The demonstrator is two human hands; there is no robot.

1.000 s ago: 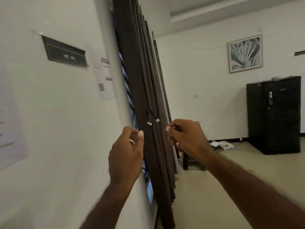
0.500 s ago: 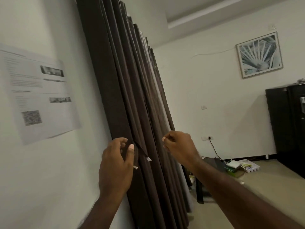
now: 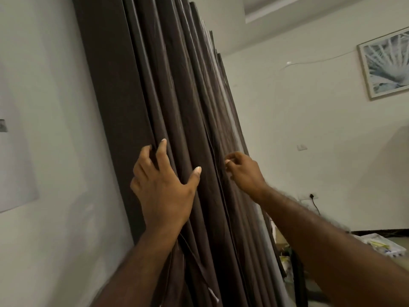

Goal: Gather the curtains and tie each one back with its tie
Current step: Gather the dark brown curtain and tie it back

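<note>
Against the left wall, curtain [image 3: 188,107] is held bunched | left hand [image 3: 161,187] is spread on near pleats, fingers [image 3: 161,151] straight, pressed to pin the gather | right hand [image 3: 243,171] is curled at far folds, grip cannot be told | tie [image 3: 213,294] is seen hanging below left wrist, not yet wrapped

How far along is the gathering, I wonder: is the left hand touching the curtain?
Touching. The head view shows the left hand spread across the curtain, pressing directly on its dark folds with no gap.

Single head-worn view, tilted, facing the curtain [image 3: 177,107] close up — wall [image 3: 44,85] left, far wall [image 3: 309,129] right.
</note>
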